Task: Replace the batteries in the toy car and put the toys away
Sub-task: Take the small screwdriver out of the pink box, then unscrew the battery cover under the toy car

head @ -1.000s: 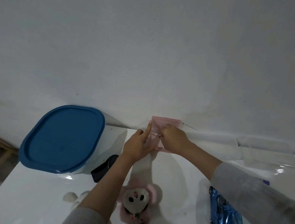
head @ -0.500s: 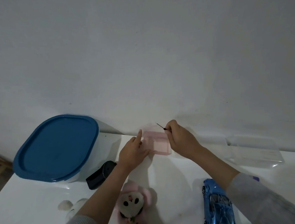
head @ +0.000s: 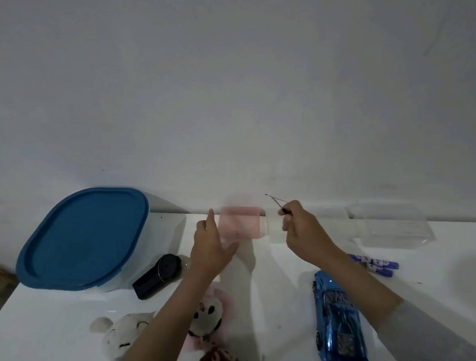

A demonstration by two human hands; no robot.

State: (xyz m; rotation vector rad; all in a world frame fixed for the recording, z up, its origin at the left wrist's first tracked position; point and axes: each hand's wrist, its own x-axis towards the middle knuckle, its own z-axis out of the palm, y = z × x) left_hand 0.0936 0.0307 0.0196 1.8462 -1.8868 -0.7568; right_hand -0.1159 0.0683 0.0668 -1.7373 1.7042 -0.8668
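Lying near the right hand (head: 303, 229), toy car (head: 337, 320).

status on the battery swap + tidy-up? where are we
Early. Done: right hand has a thin screwdriver pinched, apparently out of the pink case that the left hand rests on. In hand: nothing on the car yet; the blue toy car lies untouched, batteries beside it. Left: open the car, swap batteries, stow plush toys in the still-lidded bin.
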